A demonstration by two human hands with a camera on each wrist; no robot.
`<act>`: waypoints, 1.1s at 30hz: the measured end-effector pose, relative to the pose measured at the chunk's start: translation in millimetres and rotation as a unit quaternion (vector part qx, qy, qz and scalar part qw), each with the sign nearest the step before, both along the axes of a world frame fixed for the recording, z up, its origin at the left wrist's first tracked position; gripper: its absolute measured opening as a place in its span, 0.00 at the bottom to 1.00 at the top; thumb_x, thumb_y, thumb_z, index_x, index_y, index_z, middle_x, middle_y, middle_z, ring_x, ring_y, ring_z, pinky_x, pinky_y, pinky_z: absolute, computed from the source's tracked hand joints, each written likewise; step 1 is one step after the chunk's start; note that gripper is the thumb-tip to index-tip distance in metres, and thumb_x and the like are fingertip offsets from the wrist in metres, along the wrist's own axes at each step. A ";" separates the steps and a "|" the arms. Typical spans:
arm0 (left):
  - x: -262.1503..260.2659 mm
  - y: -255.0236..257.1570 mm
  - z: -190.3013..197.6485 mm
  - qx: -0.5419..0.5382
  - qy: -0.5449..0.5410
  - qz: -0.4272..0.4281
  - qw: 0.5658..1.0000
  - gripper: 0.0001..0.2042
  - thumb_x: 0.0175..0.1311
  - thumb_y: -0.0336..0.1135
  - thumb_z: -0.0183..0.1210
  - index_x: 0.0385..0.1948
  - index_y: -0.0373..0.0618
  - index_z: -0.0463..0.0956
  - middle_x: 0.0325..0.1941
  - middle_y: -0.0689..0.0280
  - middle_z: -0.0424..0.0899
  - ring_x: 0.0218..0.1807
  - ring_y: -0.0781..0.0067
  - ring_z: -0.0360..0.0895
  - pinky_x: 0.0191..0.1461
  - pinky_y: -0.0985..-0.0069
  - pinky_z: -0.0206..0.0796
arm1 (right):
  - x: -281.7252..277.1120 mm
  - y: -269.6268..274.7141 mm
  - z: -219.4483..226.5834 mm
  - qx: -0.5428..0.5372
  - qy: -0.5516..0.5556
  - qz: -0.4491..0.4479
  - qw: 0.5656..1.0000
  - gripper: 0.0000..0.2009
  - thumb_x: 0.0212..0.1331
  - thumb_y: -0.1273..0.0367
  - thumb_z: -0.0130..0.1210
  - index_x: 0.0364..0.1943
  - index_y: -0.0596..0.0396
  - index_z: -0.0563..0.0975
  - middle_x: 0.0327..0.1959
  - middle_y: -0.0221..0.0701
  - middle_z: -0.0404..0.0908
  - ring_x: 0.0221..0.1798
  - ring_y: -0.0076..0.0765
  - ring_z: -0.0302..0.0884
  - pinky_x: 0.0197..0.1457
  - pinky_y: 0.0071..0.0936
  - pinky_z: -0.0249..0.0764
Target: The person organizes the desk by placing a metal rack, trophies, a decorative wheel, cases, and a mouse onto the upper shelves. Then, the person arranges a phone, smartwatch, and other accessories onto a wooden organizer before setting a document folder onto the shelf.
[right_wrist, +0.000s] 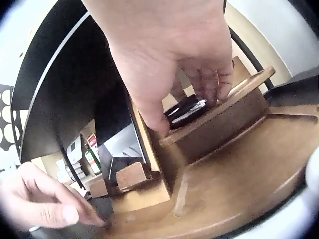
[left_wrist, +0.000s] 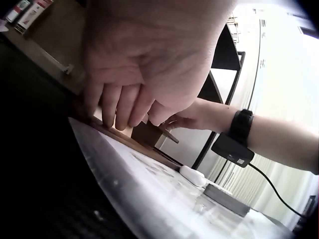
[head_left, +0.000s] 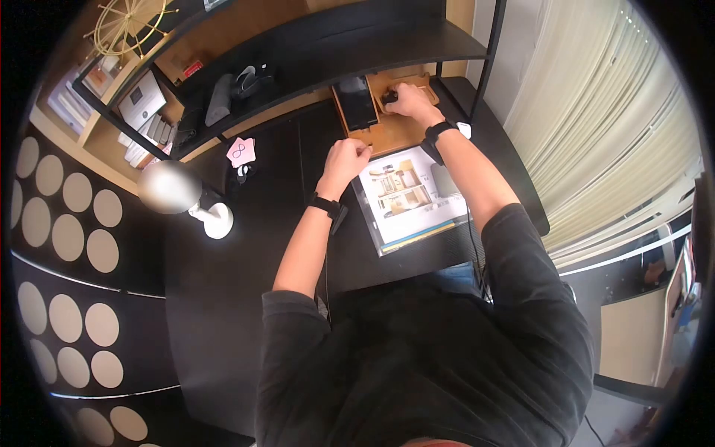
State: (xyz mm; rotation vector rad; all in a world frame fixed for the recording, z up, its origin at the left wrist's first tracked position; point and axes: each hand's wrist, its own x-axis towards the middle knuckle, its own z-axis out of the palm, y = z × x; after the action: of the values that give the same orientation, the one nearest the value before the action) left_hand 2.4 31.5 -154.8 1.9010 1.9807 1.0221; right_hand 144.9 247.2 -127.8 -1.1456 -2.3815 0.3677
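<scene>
A wooden desk stand [head_left: 396, 135] sits at the back of the black desk, with a dark flat-screened device [head_left: 356, 103] leaning in its left part. My right hand [head_left: 413, 103] reaches over its right part. There the thumb and fingers pinch a small glossy black object [right_wrist: 187, 112] from both ends, at a raised wooden ledge [right_wrist: 219, 107]; its kind is unclear. At the stand's front left corner is my left hand [head_left: 346, 160]. In the left wrist view its fingers [left_wrist: 127, 107] extend down to the wooden edge, holding nothing.
A printed booklet [head_left: 402, 201] lies in front of the stand, with a small white case [head_left: 464, 130] by the right wrist. On the left stand a white lamp [head_left: 217, 221] and a pink star-shaped item [head_left: 240, 151]. A black shelf [head_left: 439, 41] overhangs the back.
</scene>
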 end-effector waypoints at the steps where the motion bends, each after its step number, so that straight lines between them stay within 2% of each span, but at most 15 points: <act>1: -3.0 -0.4 1.5 -0.018 0.042 0.048 0.998 0.13 0.60 0.43 0.65 0.28 0.40 0.85 0.31 0.48 0.86 0.40 0.45 0.84 0.46 0.59 0.76 | -0.9 -0.9 0.3 -0.007 -0.004 0.012 1.000 0.25 0.45 0.57 0.67 0.49 0.53 0.84 0.46 0.49 0.86 0.52 0.55 0.83 0.57 0.44 0.77; 2: -5.4 -1.2 2.1 -0.036 0.083 0.097 0.991 0.14 0.57 0.44 0.68 0.26 0.40 0.85 0.30 0.49 0.86 0.39 0.46 0.85 0.44 0.59 0.77 | -1.2 -1.8 -0.3 -0.015 -0.009 0.024 1.000 0.25 0.45 0.57 0.67 0.49 0.53 0.84 0.47 0.48 0.86 0.53 0.54 0.83 0.57 0.44 0.77; 3: -6.9 -2.0 4.9 -0.038 0.083 0.096 0.991 0.14 0.57 0.44 0.68 0.26 0.40 0.85 0.30 0.49 0.86 0.39 0.46 0.85 0.44 0.59 0.77 | -0.7 -1.4 -1.0 -0.016 -0.010 0.024 1.000 0.25 0.45 0.57 0.67 0.49 0.53 0.84 0.47 0.48 0.86 0.53 0.54 0.83 0.57 0.44 0.77; 6: -8.6 -4.0 11.6 -0.113 0.145 0.141 0.973 0.19 0.51 0.50 0.73 0.34 0.44 0.88 0.36 0.54 0.89 0.41 0.52 0.87 0.47 0.62 0.77 | 3.4 -1.4 -4.3 -0.013 0.003 0.047 0.999 0.25 0.47 0.55 0.67 0.49 0.51 0.84 0.47 0.47 0.86 0.53 0.53 0.83 0.56 0.44 0.77; 8: -8.1 -4.2 2.3 -0.090 0.143 0.142 0.975 0.20 0.51 0.50 0.73 0.38 0.43 0.88 0.37 0.53 0.89 0.42 0.52 0.87 0.48 0.62 0.77 | 11.5 -0.2 -4.6 0.001 0.087 0.048 0.995 0.24 0.49 0.53 0.66 0.47 0.53 0.84 0.45 0.47 0.86 0.52 0.56 0.83 0.56 0.45 0.77; 9: -7.0 -3.7 -2.9 -0.066 0.142 0.142 0.977 0.21 0.51 0.49 0.73 0.41 0.43 0.88 0.39 0.52 0.89 0.43 0.52 0.87 0.49 0.63 0.77 | 17.1 7.4 -10.4 0.002 0.086 0.048 0.995 0.24 0.49 0.53 0.66 0.47 0.53 0.84 0.45 0.47 0.86 0.52 0.56 0.83 0.56 0.45 0.77; 11: -4.6 -3.0 -7.6 -0.057 0.137 0.135 0.980 0.19 0.51 0.47 0.73 0.40 0.43 0.88 0.39 0.52 0.89 0.44 0.52 0.86 0.50 0.64 0.77 | 29.1 29.2 -26.8 0.073 0.148 -0.061 0.984 0.24 0.52 0.52 0.65 0.46 0.56 0.83 0.42 0.49 0.86 0.49 0.60 0.82 0.55 0.47 0.77; 12: -4.9 -2.3 -10.8 -0.049 0.134 0.127 0.982 0.17 0.52 0.45 0.73 0.39 0.44 0.88 0.38 0.51 0.88 0.45 0.52 0.86 0.51 0.64 0.76 | 38.6 29.6 -27.9 0.154 0.120 -0.122 0.973 0.23 0.54 0.53 0.63 0.44 0.59 0.82 0.42 0.51 0.85 0.47 0.61 0.82 0.55 0.49 0.77; 15: -4.9 -1.2 -14.7 -0.031 0.159 0.123 0.979 0.15 0.53 0.44 0.72 0.38 0.45 0.89 0.37 0.52 0.88 0.44 0.52 0.86 0.51 0.61 0.75 | 58.2 28.0 -29.7 0.015 0.134 -0.188 0.973 0.23 0.57 0.53 0.62 0.47 0.59 0.82 0.52 0.53 0.83 0.57 0.56 0.81 0.60 0.47 0.75; 16: -3.3 -1.1 -12.8 -0.030 0.158 0.122 0.980 0.15 0.53 0.44 0.72 0.38 0.45 0.89 0.37 0.52 0.88 0.44 0.52 0.86 0.51 0.61 0.75 | 63.4 27.5 -28.1 0.016 0.133 -0.189 0.973 0.23 0.57 0.53 0.62 0.47 0.59 0.82 0.52 0.53 0.83 0.57 0.56 0.81 0.60 0.47 0.75; 18: -2.4 -2.9 -8.4 -0.076 0.175 0.128 0.973 0.17 0.55 0.44 0.72 0.41 0.43 0.88 0.39 0.52 0.88 0.45 0.53 0.86 0.51 0.63 0.75 | 71.2 28.2 -28.1 -0.106 0.051 -0.169 0.979 0.24 0.58 0.52 0.62 0.50 0.57 0.82 0.55 0.50 0.82 0.60 0.54 0.79 0.61 0.45 0.75; 25: -10.6 0.7 -13.1 -0.084 0.188 0.139 0.969 0.16 0.55 0.45 0.72 0.41 0.46 0.89 0.38 0.51 0.88 0.44 0.53 0.86 0.52 0.62 0.74 | 72.6 28.5 -24.7 -0.134 0.040 -0.195 0.971 0.26 0.56 0.52 0.64 0.52 0.56 0.82 0.55 0.48 0.83 0.60 0.54 0.80 0.61 0.44 0.75; 28: -15.1 1.7 -11.0 -0.076 0.179 0.138 0.971 0.14 0.56 0.45 0.70 0.39 0.48 0.89 0.37 0.53 0.89 0.44 0.53 0.86 0.53 0.57 0.71 | 73.0 26.6 -22.1 -0.155 0.053 -0.192 0.968 0.26 0.54 0.52 0.65 0.50 0.57 0.83 0.54 0.48 0.83 0.59 0.55 0.80 0.61 0.43 0.75; 30: -16.1 2.1 -7.3 -0.101 0.177 0.136 0.969 0.16 0.56 0.43 0.71 0.42 0.46 0.88 0.39 0.53 0.88 0.46 0.54 0.86 0.52 0.63 0.74 | 73.3 28.4 -24.0 -0.141 0.048 -0.187 0.971 0.27 0.53 0.52 0.66 0.50 0.59 0.83 0.53 0.49 0.84 0.59 0.55 0.80 0.61 0.43 0.75; 33: -17.4 -1.1 -1.6 -0.122 0.167 0.123 0.971 0.19 0.57 0.45 0.70 0.46 0.44 0.87 0.44 0.52 0.88 0.49 0.53 0.85 0.55 0.64 0.75 | 81.5 34.2 -24.8 -0.150 0.030 -0.157 0.976 0.27 0.52 0.51 0.66 0.49 0.58 0.84 0.49 0.47 0.86 0.57 0.52 0.82 0.60 0.40 0.76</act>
State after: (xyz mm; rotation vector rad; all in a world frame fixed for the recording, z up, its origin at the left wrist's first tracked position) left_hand -15.0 30.4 -156.5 1.8183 2.4468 0.4954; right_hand 226.4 281.3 -152.5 -1.5938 -2.0932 0.6573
